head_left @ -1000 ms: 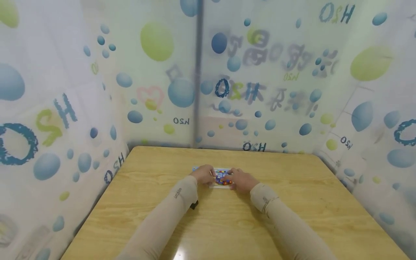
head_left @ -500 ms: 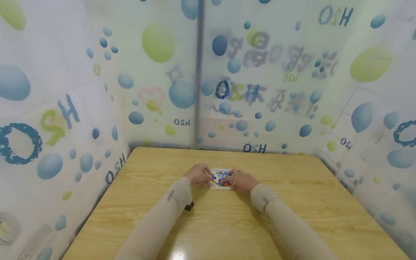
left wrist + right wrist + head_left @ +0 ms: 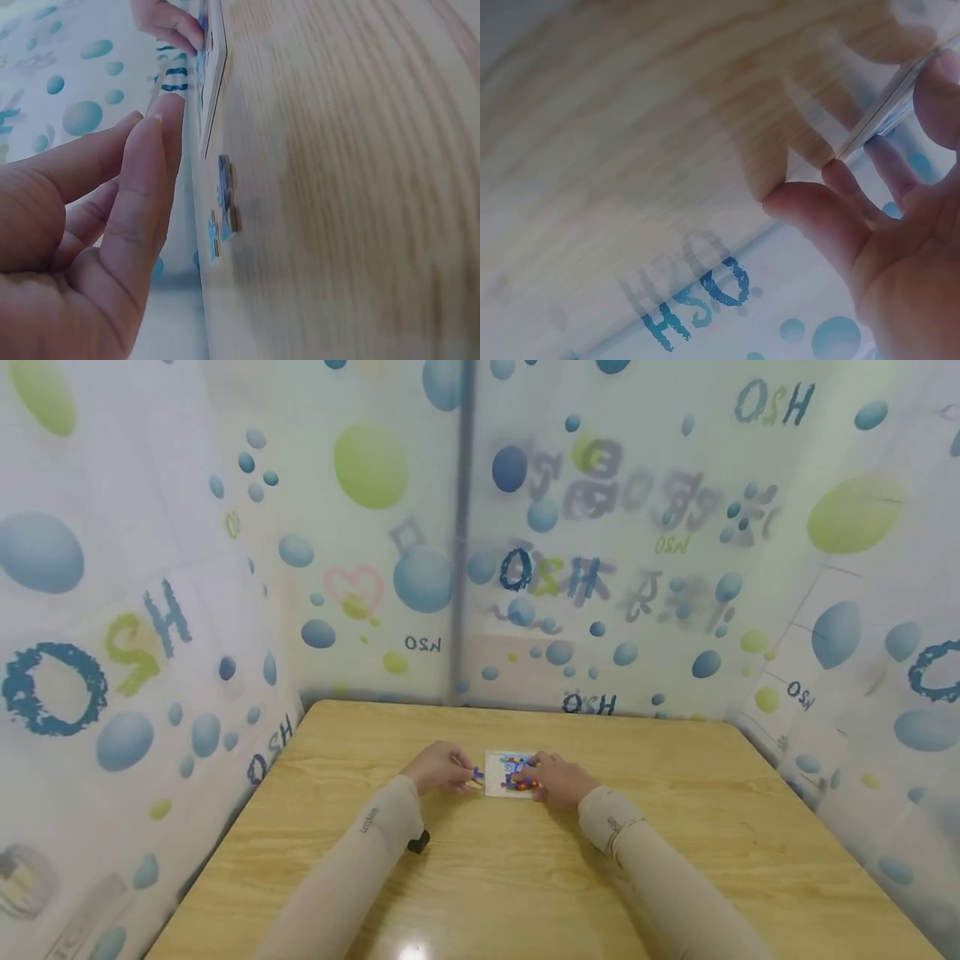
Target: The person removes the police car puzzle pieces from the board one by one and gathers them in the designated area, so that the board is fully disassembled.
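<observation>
My left hand [image 3: 441,767] pinches a small jigsaw puzzle piece [image 3: 477,773], blue and purple, just left of a puzzle board. In the left wrist view the piece [image 3: 157,88] shows edge-on between thumb and fingers. The white-framed puzzle board [image 3: 492,783] lies flat on the table; its left part is bare white and a colourful picture fills its right part. My right hand [image 3: 561,779] holds the board's right side, covering some of the picture. Seen from the right wrist, fingertips [image 3: 838,176] meet the board's edge [image 3: 877,112].
Loose puzzle pieces [image 3: 225,187] lie on the table beside the board, hidden behind the left hand in the head view. The wooden table [image 3: 480,877] is bordered by patterned curtains [image 3: 375,568] at the back and sides.
My left hand has moved left, away from the board, with the puzzle piece pinched in it, uncovering the board's bare left part. The right hand stays on the board.
</observation>
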The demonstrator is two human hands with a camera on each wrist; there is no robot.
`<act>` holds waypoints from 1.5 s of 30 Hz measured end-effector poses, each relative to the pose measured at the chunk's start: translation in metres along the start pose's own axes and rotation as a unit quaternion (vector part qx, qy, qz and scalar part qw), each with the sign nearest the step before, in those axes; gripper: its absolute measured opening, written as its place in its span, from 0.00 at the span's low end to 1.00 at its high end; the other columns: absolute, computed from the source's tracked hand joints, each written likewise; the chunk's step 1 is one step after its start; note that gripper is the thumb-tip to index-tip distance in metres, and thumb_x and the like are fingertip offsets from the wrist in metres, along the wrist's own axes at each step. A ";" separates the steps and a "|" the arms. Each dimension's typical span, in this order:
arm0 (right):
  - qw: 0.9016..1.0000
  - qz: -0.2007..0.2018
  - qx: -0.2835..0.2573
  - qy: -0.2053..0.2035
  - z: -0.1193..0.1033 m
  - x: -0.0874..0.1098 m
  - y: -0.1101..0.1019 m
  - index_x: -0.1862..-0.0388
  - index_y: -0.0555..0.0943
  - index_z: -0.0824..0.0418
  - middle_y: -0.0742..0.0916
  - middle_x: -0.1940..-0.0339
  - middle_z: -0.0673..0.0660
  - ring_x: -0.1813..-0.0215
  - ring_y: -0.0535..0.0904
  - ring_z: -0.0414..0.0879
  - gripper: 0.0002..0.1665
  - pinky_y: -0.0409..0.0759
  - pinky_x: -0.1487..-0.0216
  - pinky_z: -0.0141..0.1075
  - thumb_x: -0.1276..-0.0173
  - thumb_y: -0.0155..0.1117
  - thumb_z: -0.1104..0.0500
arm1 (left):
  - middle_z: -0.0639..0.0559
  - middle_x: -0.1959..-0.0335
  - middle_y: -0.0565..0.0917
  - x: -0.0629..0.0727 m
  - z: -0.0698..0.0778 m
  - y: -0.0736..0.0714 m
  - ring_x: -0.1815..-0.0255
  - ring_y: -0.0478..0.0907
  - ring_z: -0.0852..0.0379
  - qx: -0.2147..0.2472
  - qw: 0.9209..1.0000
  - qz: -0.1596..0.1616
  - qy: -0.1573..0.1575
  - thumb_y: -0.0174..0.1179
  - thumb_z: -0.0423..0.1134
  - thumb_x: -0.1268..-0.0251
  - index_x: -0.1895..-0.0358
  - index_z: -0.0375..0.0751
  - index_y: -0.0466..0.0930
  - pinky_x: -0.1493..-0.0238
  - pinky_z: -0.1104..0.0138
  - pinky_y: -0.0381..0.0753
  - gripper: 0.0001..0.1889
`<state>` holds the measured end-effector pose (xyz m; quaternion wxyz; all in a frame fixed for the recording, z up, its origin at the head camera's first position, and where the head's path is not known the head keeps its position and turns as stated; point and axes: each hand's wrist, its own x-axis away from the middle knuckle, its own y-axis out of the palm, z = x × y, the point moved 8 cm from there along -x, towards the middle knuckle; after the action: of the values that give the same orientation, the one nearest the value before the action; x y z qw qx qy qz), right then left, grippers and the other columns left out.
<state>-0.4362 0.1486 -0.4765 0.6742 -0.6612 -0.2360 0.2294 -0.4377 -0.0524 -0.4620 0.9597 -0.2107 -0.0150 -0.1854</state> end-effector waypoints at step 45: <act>1.000 0.002 -0.006 -0.007 -0.002 0.003 -0.003 0.31 0.77 0.42 0.77 0.34 0.59 0.39 0.76 0.58 0.25 0.83 0.49 0.55 0.26 0.65 0.53 | 0.44 0.74 0.85 0.035 -0.021 -0.014 0.80 0.83 0.56 -0.090 0.992 0.043 -0.080 0.68 0.24 0.40 0.71 0.33 0.80 0.73 0.68 0.86 0.07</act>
<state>-0.4326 0.1494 -0.4739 0.6684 -0.6637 -0.2409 0.2338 -0.4112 -0.0849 -0.4724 0.9397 -0.3107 -0.0659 -0.1269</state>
